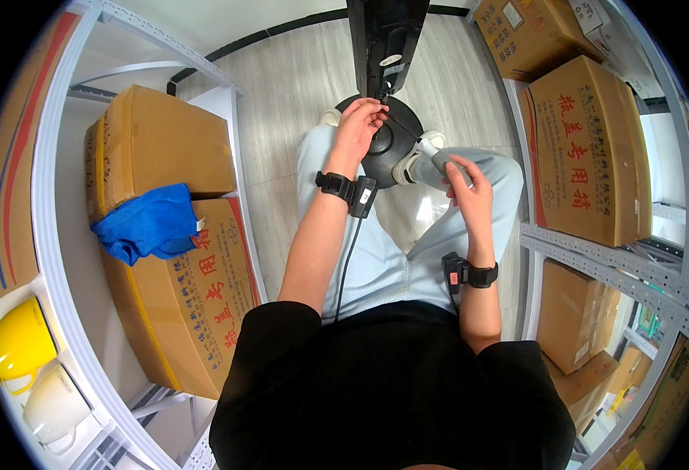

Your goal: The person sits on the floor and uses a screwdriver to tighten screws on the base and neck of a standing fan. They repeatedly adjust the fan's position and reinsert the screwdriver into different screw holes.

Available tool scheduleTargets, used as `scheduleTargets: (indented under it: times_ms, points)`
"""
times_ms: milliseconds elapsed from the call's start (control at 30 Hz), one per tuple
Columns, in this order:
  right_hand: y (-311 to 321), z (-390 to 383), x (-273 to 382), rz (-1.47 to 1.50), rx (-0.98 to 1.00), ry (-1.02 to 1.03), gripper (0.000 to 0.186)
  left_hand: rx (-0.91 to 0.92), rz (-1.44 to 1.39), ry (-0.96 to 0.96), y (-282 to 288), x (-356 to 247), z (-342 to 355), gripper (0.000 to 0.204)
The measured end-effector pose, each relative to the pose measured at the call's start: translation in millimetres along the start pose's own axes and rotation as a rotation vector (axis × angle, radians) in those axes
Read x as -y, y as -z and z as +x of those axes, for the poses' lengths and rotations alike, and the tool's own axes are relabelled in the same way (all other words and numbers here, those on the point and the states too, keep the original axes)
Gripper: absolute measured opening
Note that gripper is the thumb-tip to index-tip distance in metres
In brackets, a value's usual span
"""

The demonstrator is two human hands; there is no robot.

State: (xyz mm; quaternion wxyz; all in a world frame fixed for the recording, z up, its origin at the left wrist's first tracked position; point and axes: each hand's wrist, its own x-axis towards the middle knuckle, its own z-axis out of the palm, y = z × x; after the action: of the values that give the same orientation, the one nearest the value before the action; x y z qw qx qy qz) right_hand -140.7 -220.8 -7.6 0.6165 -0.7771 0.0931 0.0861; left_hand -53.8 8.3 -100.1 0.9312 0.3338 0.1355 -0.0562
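Observation:
My right hand point(472, 196) is closed round the grey handle of a screwdriver point(440, 160). Its long thin shaft slants up and left to the lower end of a black upright column point(395, 39). At that end, the fingertips of my left hand point(352, 133) are pinched together close to the screwdriver's tip. Whether they hold the shaft, a small part or the column's edge is hidden. Between my feet lies a round black base point(380, 163), just below the column's end; I cannot tell whether the two are joined.
Metal shelving stands on both sides, with cardboard boxes point(176, 141) at left and more boxes point(583, 149) at right. A blue cloth point(149, 223) drapes over the left boxes. A yellow mug point(22, 341) and a white mug point(55, 403) sit at far left. A cable point(350, 258) hangs from my left wrist.

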Motion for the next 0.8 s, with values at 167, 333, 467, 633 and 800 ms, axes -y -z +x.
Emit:
scheduleTargets:
  times_ms: [167,333,467,633,800]
  points:
    - [12.6,1.2,1.2,-0.014,0.005,-0.024,0.031,0.026,0.187,0.025,-2.8,-2.3,-1.1,0.013]
    - [20.7,0.3,-9.3,0.155,0.066,-0.112,0.033,0.046,0.161,0.039,-14.0,4.5,4.9,0.011]
    - [20.7,-1.8,-7.2,0.197,0.016,-0.075,0.033,0.068,-0.068,0.017,-51.3,13.2,10.6,0.009]
    - [14.0,2.8,7.8,0.221,-0.093,-0.026,0.032,0.061,-0.151,0.013,-83.6,11.6,20.4,0.012]
    - [-0.1,15.1,7.5,0.196,-0.093,0.009,0.037,0.031,-0.162,0.027,-73.7,9.3,32.1,0.014]
